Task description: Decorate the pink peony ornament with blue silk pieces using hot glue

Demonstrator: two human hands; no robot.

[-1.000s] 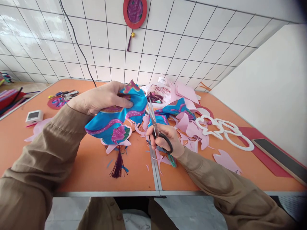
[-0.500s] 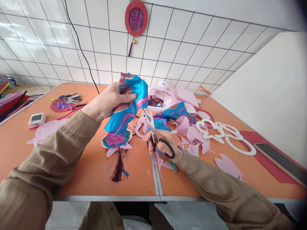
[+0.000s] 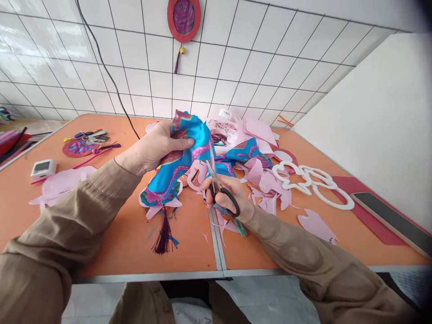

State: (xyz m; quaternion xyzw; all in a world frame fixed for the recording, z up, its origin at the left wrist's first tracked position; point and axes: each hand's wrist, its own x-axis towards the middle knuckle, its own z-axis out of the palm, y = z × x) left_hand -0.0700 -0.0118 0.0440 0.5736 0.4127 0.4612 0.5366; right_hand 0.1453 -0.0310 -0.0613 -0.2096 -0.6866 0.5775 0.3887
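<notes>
My left hand [image 3: 162, 144] pinches a piece of blue patterned fabric [image 3: 194, 132] between thumb and fingers, holding it up over the table. In my right hand [image 3: 232, 193] is a pair of scissors [image 3: 216, 177] with black handles, blades pointing up at the fabric's right edge. Whether the blades have the cloth between them is hard to make out. Below the raised fabric lies a flower-patterned piece [image 3: 158, 198] on pink backing, with a dark purple tassel [image 3: 164, 234] toward me. More blue fabric [image 3: 248, 153] rests behind the scissors.
Pink scraps [image 3: 270, 184] litter the orange table [image 3: 135, 252]. On the right are white cut-out frames [image 3: 332, 195], a red sheet [image 3: 378, 229] and a dark phone-like slab [image 3: 391, 220]. Keys [image 3: 96, 137] and a small white device [image 3: 43, 168] lie left. A round red ornament [image 3: 184, 20] hangs on the wall.
The scissors have swung more upright, and their blades now overlap the fabric's right edge. The fabric has tilted slightly in my left hand. The whole view has shifted a little.
</notes>
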